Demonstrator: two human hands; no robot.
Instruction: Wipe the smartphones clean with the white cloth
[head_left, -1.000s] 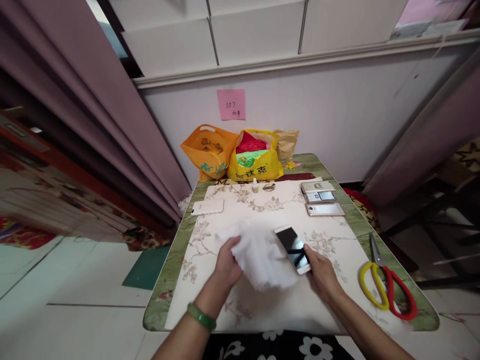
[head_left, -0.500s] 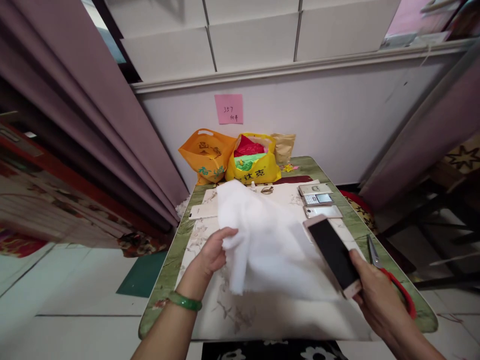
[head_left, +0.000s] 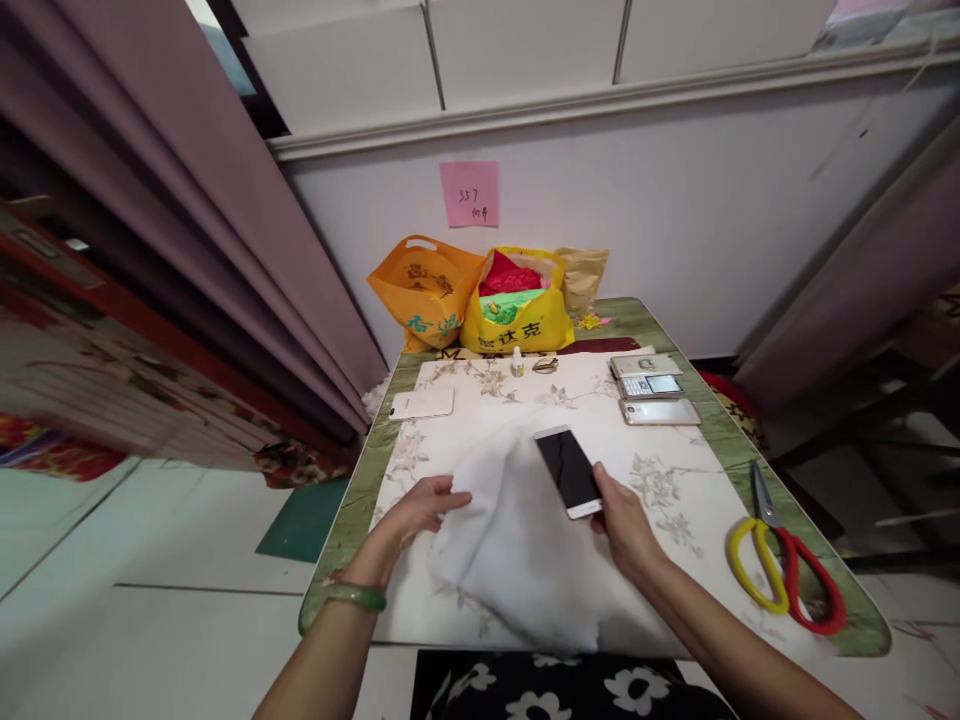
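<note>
A white cloth (head_left: 510, 560) lies spread on the table, its left edge beside my left hand (head_left: 427, 505). That hand has its fingers loosely stretched and apart, at or just over the cloth's border; whether it touches cannot be told. My right hand (head_left: 622, 515) grips the lower right side of a smartphone (head_left: 568, 470) with a dark screen and white frame. The smartphone is above the cloth, screen up. To the right of my right hand rest scissors (head_left: 784, 560) with one yellow and one red handle.
A white phone (head_left: 421, 404) lies at left; a keypad phone (head_left: 649, 387) and two others are at right. At the back stand an orange bag (head_left: 427, 295), a yellow bag (head_left: 517, 325) and a brown pouch (head_left: 583, 280), near a small bottle (head_left: 517, 362).
The cloth, lifted by my left hand before, is down on the table and out of that hand's grasp. My right hand has moved the smartphone left, over the cloth.
</note>
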